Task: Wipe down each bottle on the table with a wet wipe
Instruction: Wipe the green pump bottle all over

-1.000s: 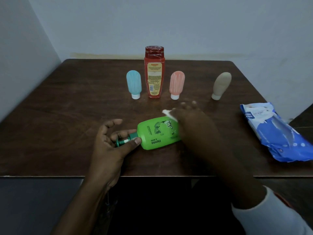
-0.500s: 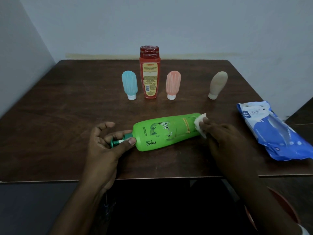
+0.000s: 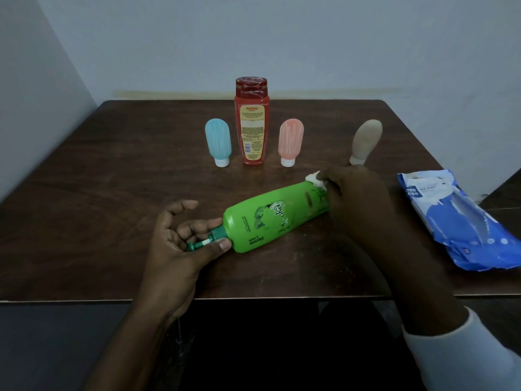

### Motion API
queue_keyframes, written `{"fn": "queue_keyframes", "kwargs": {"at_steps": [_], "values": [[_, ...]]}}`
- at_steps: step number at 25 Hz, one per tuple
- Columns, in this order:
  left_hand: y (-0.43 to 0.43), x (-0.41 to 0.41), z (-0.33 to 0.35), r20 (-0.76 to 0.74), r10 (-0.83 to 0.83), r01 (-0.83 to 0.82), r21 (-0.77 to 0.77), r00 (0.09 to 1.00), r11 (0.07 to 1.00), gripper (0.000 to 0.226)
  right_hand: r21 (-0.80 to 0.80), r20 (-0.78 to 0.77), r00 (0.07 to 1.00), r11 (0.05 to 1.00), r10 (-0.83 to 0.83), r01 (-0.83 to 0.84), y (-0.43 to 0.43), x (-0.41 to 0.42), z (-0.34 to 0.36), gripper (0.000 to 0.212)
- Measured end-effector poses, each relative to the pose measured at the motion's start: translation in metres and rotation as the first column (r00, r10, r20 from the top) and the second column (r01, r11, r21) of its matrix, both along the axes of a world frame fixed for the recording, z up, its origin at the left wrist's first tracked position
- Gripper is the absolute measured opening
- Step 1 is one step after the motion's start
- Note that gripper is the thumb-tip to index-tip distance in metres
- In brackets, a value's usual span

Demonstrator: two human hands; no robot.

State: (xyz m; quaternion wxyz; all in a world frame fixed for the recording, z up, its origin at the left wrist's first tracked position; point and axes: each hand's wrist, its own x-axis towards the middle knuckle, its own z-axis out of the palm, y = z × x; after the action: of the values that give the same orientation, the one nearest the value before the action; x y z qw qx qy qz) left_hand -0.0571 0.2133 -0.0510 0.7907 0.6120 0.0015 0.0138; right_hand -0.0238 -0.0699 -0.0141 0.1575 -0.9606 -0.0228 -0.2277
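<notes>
A green pump bottle (image 3: 270,218) lies on its side near the front of the dark wooden table (image 3: 112,193). My left hand (image 3: 180,244) pinches its dark green pump neck between thumb and fingers. My right hand (image 3: 355,204) holds a bunched white wet wipe (image 3: 317,180) against the bottle's far base end. Behind stand a tall red bottle (image 3: 251,122), a blue tube (image 3: 218,142), a pink tube (image 3: 290,142) and a beige tube (image 3: 366,142), all on their caps.
A blue pack of wet wipes (image 3: 462,221) lies at the right edge of the table. Walls close in behind and to the left. The table's front edge runs just below my hands.
My right hand slid the wipe from the middle of the green bottle to its base end, then up over that end's far side. The left hand kept its pinch on the pump.
</notes>
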Motion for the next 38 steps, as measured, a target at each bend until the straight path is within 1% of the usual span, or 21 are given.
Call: {"fn": "queue_keyframes", "kwargs": {"at_steps": [3, 5, 7, 9, 10, 11, 12, 14, 15, 17, 18, 20, 23, 24, 28, 30, 34, 38], "values": [[-0.001, 0.0, 0.002, 0.009, 0.004, -0.004, 0.001, 1.0, 1.0, 0.075, -0.064, 0.032, 0.998, 0.996, 0.061, -0.059, 0.026, 0.0, -0.004, 0.022], [-0.002, 0.0, 0.002, 0.01, 0.011, -0.011, 0.008, 1.0, 1.0, 0.075, -0.072, 0.077, 0.988, 0.99, 0.13, -0.125, 0.055, -0.01, -0.006, 0.033], [-0.001, 0.0, 0.002, 0.003, 0.021, -0.021, 0.022, 1.0, 1.0, 0.076, -0.103, 0.127, 0.957, 0.963, 0.26, -0.248, 0.089, -0.026, -0.008, 0.043], [0.0, 0.0, 0.001, 0.002, 0.021, -0.021, 0.029, 1.0, 0.999, 0.076, -0.113, 0.084, 0.914, 0.915, 0.397, -0.387, 0.113, -0.041, -0.013, 0.048], [0.0, 0.0, 0.001, 0.005, 0.019, -0.019, 0.029, 1.0, 0.999, 0.076, -0.106, 0.047, 0.9, 0.898, 0.434, -0.427, 0.112, -0.044, -0.015, 0.048], [0.0, -0.001, 0.001, 0.008, 0.019, -0.019, 0.025, 1.0, 1.0, 0.074, -0.097, 0.025, 0.9, 0.897, 0.435, -0.43, 0.104, -0.04, -0.015, 0.047], [-0.001, 0.0, 0.002, 0.01, 0.019, -0.02, 0.02, 1.0, 1.0, 0.073, -0.087, 0.014, 0.92, 0.917, 0.392, -0.389, 0.09, -0.033, -0.015, 0.046], [-0.002, 0.0, 0.001, 0.01, 0.021, -0.021, 0.015, 1.0, 1.0, 0.07, -0.096, 0.021, 0.972, 0.968, 0.233, -0.23, 0.054, -0.014, -0.015, 0.051], [-0.002, 0.0, 0.0, 0.011, 0.023, -0.024, 0.012, 1.0, 1.0, 0.07, -0.115, 0.018, 0.989, 0.983, 0.148, -0.145, 0.034, -0.005, -0.014, 0.05], [-0.002, 0.0, 0.001, 0.0, 0.034, -0.034, -0.005, 0.999, 0.999, 0.07, -0.112, -0.019, 1.0, 0.994, 0.015, -0.017, 0.005, 0.004, -0.007, 0.036], [-0.002, 0.001, 0.001, -0.009, 0.039, -0.04, -0.016, 0.999, 0.999, 0.07, -0.081, -0.041, 0.999, 0.997, -0.015, 0.012, -0.002, 0.004, -0.004, 0.029], [-0.003, 0.002, 0.001, -0.023, 0.052, -0.053, -0.033, 0.998, 0.998, 0.069, 0.009, -0.051, 0.999, 1.0, -0.017, 0.017, -0.008, 0.001, -0.002, 0.023], [-0.004, 0.003, 0.0, -0.041, 0.07, -0.073, -0.065, 0.997, 0.995, 0.067, 0.144, -0.042, 0.999, 0.989, 0.034, -0.027, -0.007, -0.015, -0.007, 0.028], [-0.003, 0.003, 0.0, -0.042, 0.069, -0.072, -0.068, 0.997, 0.995, 0.067, 0.166, -0.034, 0.998, 0.985, 0.045, -0.038, -0.008, -0.021, -0.01, 0.028], [-0.001, 0.003, 0.001, -0.03, 0.022, -0.023, -0.04, 0.999, 0.999, 0.073, 0.144, 0.006, 0.999, 0.989, 0.04, -0.041, -0.015, -0.022, -0.011, 0.024], [-0.001, 0.003, 0.001, -0.026, 0.002, -0.002, -0.021, 1.0, 1.0, 0.075, 0.096, 0.017, 0.999, 0.995, 0.037, -0.038, -0.012, -0.012, -0.008, 0.025], [-0.001, 0.002, 0.001, -0.027, 0.016, -0.017, -0.021, 1.0, 1.0, 0.074, -0.027, -0.067, 0.995, 0.996, 0.08, -0.082, -0.007, -0.001, -0.005, 0.026], [-0.001, 0.002, 0.002, -0.035, 0.011, -0.012, -0.024, 0.999, 1.0, 0.073, -0.042, -0.055, 0.994, 0.994, 0.097, -0.099, -0.007, -0.003, -0.003, 0.025]]}}
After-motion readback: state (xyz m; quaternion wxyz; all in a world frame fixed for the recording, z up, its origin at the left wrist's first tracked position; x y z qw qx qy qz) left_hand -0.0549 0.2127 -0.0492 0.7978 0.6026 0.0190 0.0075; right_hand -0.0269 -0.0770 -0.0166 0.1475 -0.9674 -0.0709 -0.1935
